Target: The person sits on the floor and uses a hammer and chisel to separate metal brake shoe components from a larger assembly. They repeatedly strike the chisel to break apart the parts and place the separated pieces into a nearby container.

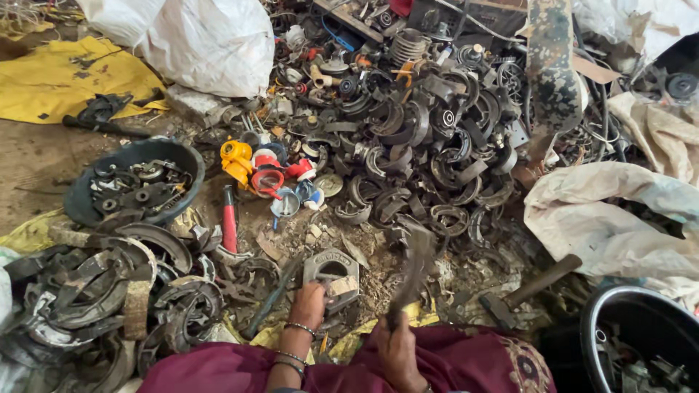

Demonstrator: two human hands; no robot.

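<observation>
Right hand (397,348) is wrapped tight round the handle of a hammer-like tool (416,266), raised and motion-blurred, so head shape unclear. Left hand (309,304) is pressed on the near edge of a grey metal part (332,271), fingers closed over it, pinning it to the dirt floor directly in front of the knees.

Doing this well, my read:
- Left fingers sit just beside the likely strike zone. Better to hold the part's near rim only, thumb off the top face.
- Part rests on loose rubble and chips, so it may skid or tip under a blow. Bedding it flat matters first.
- Short controlled swings; blur suggests a big arc.

Around it: dark rod (271,298) lies touching the left wrist side. Red-handled tool (229,218) further left. Second hammer (528,291) lies to the right, well apart. Heap of brake shoes (422,145) beyond, black tub of parts (131,185) at far left, black bucket (641,327) at right. Flying chips likely, given the debris.
</observation>
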